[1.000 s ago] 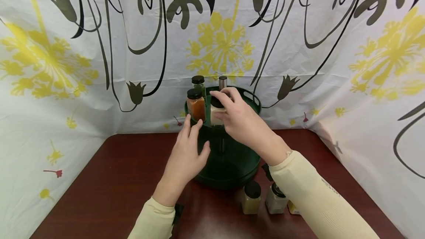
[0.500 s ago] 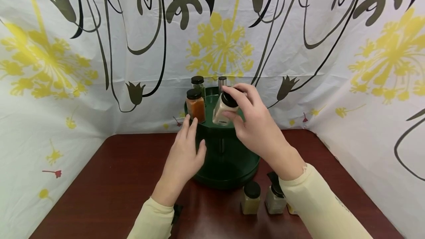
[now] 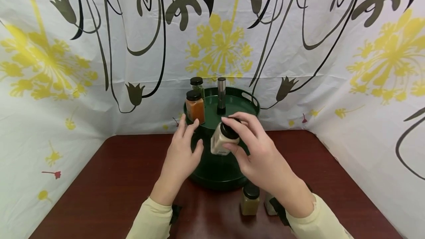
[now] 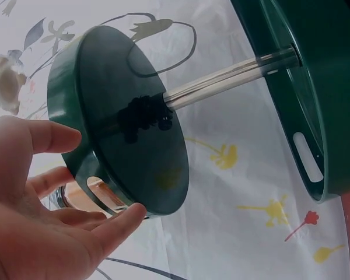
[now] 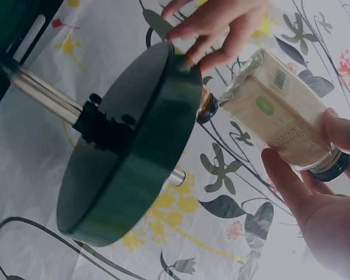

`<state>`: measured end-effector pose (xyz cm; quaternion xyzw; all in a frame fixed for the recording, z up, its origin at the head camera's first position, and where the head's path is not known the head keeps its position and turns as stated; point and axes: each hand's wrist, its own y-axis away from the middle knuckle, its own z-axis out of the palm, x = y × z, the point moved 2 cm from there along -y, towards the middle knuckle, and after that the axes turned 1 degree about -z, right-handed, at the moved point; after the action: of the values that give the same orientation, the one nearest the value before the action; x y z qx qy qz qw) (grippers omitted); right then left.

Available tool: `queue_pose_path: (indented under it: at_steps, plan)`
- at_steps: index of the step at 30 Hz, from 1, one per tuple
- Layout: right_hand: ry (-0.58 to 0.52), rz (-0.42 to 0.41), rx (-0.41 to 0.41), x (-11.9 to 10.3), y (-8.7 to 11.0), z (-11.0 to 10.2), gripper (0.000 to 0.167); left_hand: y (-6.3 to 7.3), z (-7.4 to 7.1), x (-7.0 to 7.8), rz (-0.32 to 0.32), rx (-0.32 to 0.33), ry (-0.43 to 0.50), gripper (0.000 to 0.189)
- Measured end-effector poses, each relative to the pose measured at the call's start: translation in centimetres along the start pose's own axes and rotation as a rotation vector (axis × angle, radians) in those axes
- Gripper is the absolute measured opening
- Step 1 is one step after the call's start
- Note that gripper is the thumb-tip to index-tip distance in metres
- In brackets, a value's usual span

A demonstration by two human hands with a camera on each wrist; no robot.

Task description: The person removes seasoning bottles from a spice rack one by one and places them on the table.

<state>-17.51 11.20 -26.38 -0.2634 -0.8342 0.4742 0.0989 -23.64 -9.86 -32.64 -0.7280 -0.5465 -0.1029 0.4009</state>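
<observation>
Before us, a right hand (image 3: 265, 158) pinches a powder jar (image 3: 219, 144), base toward seven o'clock; left hand (image 3: 180, 154), fingers spread, at nine.

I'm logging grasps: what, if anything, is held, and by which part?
The right grip holds the pale-powder jar by its lid and upper body. The left grip, at the upper tray, seems to hold nothing.
</observation>
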Motion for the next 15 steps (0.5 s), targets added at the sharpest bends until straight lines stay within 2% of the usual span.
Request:
queue_pose_path:
  at_steps: [8,15]
  plan:
    - [-0.042,0.038,-0.027,-0.5,2.2,0.7,0.074,0.0,-0.1,0.0,0.03,0.027,0.005,0.055]
    - [-0.032,0.051,-0.026,-0.5,2.8,0.7,0.073,0.0,-0.1,-0.1,0.045,0.035,0.011,0.055]
